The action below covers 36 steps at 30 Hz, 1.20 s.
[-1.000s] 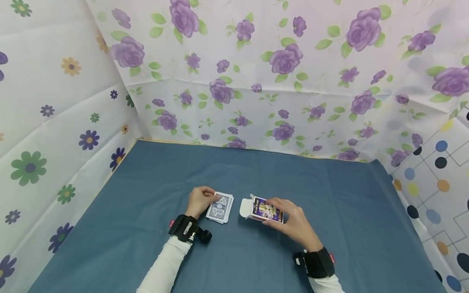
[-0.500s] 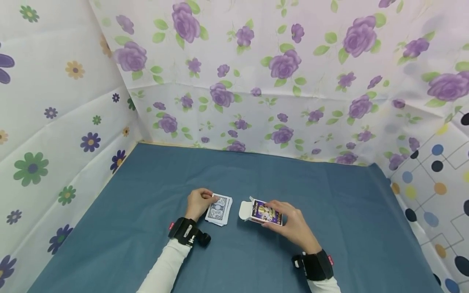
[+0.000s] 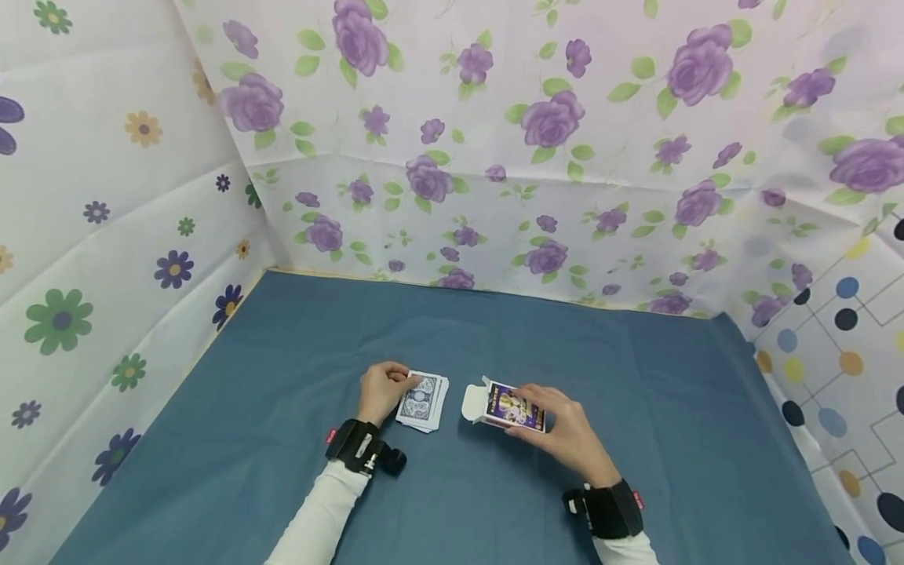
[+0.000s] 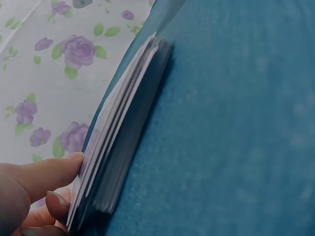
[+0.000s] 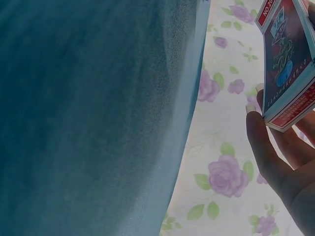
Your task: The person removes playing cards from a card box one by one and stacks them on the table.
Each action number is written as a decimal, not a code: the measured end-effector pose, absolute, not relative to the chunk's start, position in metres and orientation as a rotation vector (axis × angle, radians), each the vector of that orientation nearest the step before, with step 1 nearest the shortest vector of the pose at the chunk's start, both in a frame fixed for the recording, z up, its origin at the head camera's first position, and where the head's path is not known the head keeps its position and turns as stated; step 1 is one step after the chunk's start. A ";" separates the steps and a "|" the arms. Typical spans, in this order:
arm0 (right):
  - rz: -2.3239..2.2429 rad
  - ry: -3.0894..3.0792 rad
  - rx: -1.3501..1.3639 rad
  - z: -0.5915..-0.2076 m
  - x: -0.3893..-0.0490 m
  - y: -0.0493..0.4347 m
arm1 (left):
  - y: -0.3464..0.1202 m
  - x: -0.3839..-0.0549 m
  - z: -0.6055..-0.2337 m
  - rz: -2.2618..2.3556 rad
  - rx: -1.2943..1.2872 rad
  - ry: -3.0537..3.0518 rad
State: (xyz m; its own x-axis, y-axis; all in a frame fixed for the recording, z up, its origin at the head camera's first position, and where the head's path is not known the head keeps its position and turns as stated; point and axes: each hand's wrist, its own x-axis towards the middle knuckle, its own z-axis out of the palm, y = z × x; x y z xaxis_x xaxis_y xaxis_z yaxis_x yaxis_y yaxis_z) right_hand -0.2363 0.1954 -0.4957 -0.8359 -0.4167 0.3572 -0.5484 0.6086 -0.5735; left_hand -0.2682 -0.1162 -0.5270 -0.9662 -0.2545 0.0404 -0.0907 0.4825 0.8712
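The blue cloth-covered desk point(image 3: 678, 392) gives passage toward both back corners — up to the purple-flowered white sheet point(image 3: 487, 188) at its back edge; between the grey-patterned rectangular cards point(image 3: 421, 402) and purple-and-white cardboard box point(image 3: 504, 405), a narrow gap.

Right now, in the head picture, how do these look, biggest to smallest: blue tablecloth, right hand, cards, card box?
1. Blue tablecloth
2. Right hand
3. Card box and cards: too alike to rank, both partly covered.
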 end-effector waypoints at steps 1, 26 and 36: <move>1.037 -2.649 0.802 -0.496 -0.236 0.195 | -0.116 -0.268 -0.527 -1.482 0.297 -2.562; 1.041 -2.651 0.808 -0.497 -0.235 0.194 | -0.089 -0.246 -0.492 -1.354 -0.059 -2.622; 1.053 -2.622 0.843 -0.491 -0.233 0.191 | -0.051 -0.237 -0.471 -1.627 -0.441 -2.735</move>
State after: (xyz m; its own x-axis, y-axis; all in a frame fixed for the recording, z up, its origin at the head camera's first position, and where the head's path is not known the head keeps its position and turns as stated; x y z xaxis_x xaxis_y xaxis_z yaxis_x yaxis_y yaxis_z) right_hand -0.2328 0.1910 -0.4911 -0.8196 -0.4352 0.3727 -0.5721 0.5854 -0.5745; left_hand -0.2373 -0.0507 -0.4709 -0.9598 0.2694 0.0783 0.1973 0.4498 0.8711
